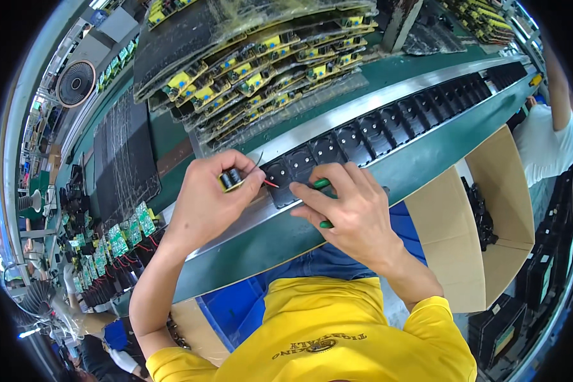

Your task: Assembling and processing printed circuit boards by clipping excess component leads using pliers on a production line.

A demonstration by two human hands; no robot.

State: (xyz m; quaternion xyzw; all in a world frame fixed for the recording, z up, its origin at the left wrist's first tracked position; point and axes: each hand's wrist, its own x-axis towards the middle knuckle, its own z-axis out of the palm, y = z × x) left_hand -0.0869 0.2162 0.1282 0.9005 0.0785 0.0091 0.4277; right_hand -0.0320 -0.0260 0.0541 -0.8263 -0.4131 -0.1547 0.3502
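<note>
My left hand [211,194] is closed around a small circuit board with black cylindrical capacitors [230,179], pinched between thumb and fingers. A thin dark wire sticks up by its fingertips, and a red wire [270,184] reaches toward the nearest black plastic case [279,176]. My right hand [356,210] is closed on a hand tool with green handles [322,183], probably pliers or cutters; its jaws are hidden by the fingers. The right fingertips are over the same end of the row of black cases [379,130], which lie on a metal rail.
Stacked trays of yellow-and-black circuit boards [254,79] stand beyond the rail. At left, green boards with red wires [118,240] line the bench. An open cardboard box [449,235] stands at my right, beside a person in a white shirt [547,143]. A round fan [76,83] is far left.
</note>
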